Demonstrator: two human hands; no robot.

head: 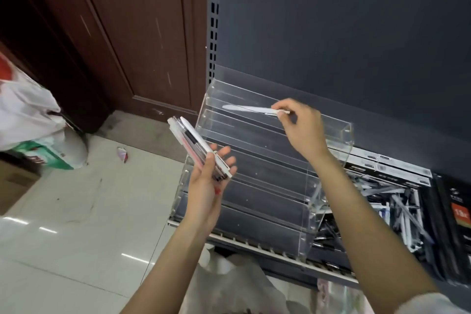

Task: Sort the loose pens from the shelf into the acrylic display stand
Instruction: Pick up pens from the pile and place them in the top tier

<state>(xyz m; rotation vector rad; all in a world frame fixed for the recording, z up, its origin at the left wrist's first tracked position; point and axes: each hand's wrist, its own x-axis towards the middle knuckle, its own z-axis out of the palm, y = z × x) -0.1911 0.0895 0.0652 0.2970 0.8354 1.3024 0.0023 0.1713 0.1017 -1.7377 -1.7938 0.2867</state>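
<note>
Left hand (pixel 207 181) gripping pens (pixel 197 146), labels unreadable

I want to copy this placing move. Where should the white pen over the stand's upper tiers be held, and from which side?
Probably pinch the white pen at its right end, coming from the right, as the right hand does. It lies level along the acrylic stand tier, leaving its length free to drop in.

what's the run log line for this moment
step: placing pen | right hand: pinches white pen over upper tier of acrylic stand | left hand: holds pen bundle | loose pens: on shelf
</note>
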